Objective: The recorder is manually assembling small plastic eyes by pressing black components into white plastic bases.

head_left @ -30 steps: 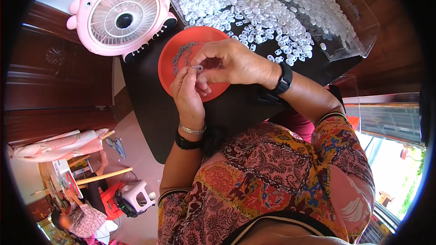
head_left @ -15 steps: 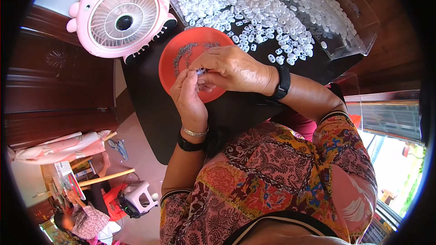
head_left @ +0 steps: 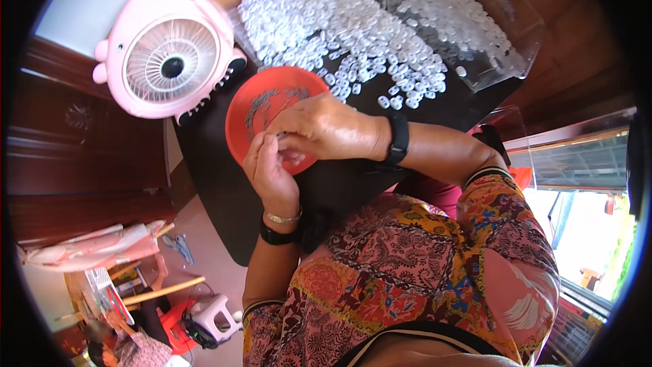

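Both my hands meet above the near side of a round red bowl (head_left: pixel 238 105), fingertips pressed together. My left hand (head_left: pixel 274 177) is closed in a pinch, its thumb pointing up. From the right, my right hand (head_left: pixel 336 129) pinches at the same spot, fingers curled over. Between the fingertips is a small white plastic piece (head_left: pixel 281 135) with dark spots, mostly covered by the fingers. Small grey metal pieces (head_left: pixel 261 103), thin and short, lie in the bowl. Beyond it spreads a large heap of white two-holed plastic pieces (head_left: pixel 305 13).
A pink animal-shaped fan (head_left: pixel 139 98) stands at the far left of the black table (head_left: pixel 217 211). At the far right a clear plastic bin (head_left: pixel 519 71) holds more white pieces. On the floor at lower left are a pink-white stool (head_left: pixel 216 323) and another person (head_left: pixel 142 350).
The whole view has shifted, so the table things sit further left and the bowl lower. My hands stay together over the bowl, and the white piece between them shows less.
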`<state>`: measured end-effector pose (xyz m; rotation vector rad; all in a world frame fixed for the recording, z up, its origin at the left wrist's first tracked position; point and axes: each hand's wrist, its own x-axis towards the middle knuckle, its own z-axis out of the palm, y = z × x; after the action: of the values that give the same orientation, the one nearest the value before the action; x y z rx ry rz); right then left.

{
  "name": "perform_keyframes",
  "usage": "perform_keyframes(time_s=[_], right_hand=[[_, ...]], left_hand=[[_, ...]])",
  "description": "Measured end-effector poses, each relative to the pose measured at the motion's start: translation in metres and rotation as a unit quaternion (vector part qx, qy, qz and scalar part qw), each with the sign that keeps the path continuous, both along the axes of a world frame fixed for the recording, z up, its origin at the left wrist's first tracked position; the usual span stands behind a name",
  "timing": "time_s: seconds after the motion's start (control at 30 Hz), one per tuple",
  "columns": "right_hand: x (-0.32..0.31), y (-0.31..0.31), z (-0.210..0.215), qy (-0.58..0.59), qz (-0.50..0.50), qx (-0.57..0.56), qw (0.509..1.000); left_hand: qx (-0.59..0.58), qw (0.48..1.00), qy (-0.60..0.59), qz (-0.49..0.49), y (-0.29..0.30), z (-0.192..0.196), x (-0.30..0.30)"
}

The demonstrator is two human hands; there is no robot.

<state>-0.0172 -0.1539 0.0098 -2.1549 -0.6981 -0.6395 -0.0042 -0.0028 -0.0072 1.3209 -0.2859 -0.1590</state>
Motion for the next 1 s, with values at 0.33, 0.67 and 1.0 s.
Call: perform_keyframes(time_s=[0.33, 0.67, 1.0], right_hand=[[0.008, -0.120, 0.072, -0.243, -0.494, -0.063, 0.833], [0.032, -0.108, 0.016, -0.003, -0.269, -0.129, 0.954], [0.043, -0.114, -0.021, 0.175, -0.249, -0.317, 0.898]], left_hand=[[-0.016, 1.000, -0.002, -0.007, 0.001, 0.003, 0.004], [-0.014, 1.000, 0.011, -0.007, 0.001, 0.002, 0.006], [-0.014, 0.999, 0.023, -0.028, 0.002, 0.004, 0.005]])
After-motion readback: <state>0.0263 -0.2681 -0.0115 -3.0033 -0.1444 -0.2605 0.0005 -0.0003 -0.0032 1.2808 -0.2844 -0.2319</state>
